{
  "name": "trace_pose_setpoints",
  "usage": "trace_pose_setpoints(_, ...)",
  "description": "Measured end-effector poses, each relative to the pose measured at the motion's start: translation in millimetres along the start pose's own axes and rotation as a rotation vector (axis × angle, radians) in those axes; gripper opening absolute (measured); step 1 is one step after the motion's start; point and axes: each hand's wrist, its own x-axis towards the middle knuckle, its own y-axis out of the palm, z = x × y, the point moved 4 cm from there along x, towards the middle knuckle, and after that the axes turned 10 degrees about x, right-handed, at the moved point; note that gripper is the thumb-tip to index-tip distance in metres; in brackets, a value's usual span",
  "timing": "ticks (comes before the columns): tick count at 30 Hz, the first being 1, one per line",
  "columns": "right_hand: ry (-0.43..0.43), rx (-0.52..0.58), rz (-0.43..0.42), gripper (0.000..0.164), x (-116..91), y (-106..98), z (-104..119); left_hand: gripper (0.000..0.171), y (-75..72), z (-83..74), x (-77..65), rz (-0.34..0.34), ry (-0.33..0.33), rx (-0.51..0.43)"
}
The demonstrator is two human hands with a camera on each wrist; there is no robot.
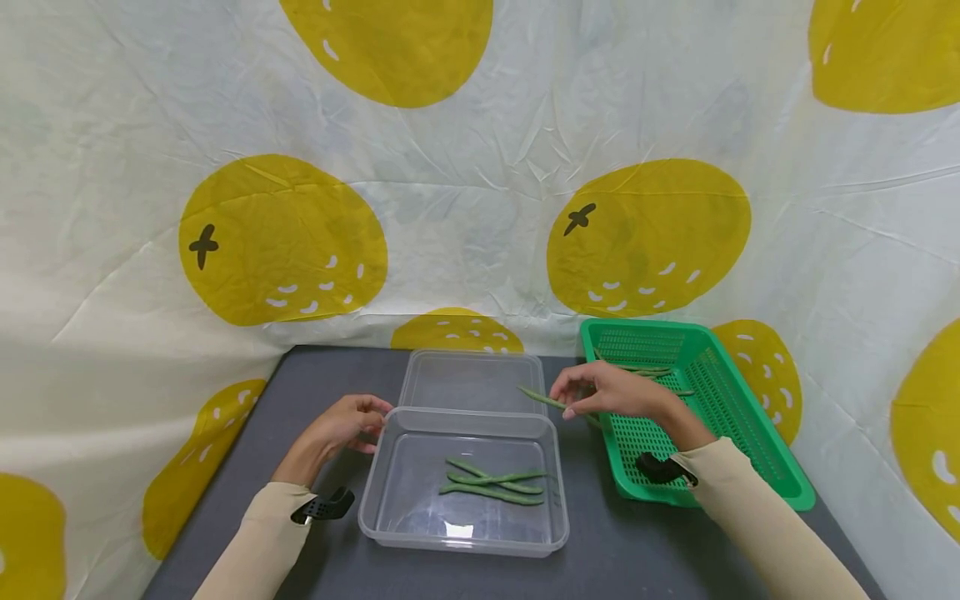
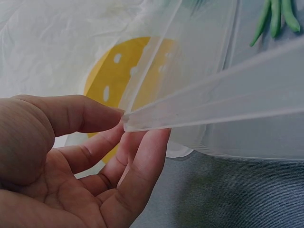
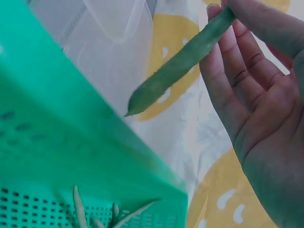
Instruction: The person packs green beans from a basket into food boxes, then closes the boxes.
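Observation:
A clear plastic container (image 1: 405,508) stands on the table with several green beans (image 1: 491,493) lying crossed on its floor. My left hand (image 1: 347,427) pinches the container's far left corner at the rim, the thumb above and fingers below, as the left wrist view shows. Between the container and a green basket (image 1: 757,446), my right hand (image 1: 611,390) holds up one green bean (image 3: 175,69) by thumb and fingertips. That bean is raised beside the basket's near left wall, one end pointing toward the container. More beans (image 1: 645,371) lie inside the basket at its far end.
Behind the container a clear flat lid (image 1: 472,379) lies on the dark table (image 1: 600,550). A white cloth (image 1: 480,233) printed with yellow fruit hangs behind the table and along its sides. The basket stands at the table's right.

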Motion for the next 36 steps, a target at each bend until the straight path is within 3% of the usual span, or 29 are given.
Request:
trace_pose_setpoints(7, -0.028, 0.052, 0.047, 0.025, 11.9, 10.6, 6.0, 0.039, -0.9, -0.2, 0.6, -0.003, 0.006, -0.011)
trace_pose_setpoints(36, -0.127, 0.024, 0.169, 0.032, 54.3, 48.9, 22.3, 0.039, -0.9, -1.1, 0.1, 0.004, -0.002, -0.011)
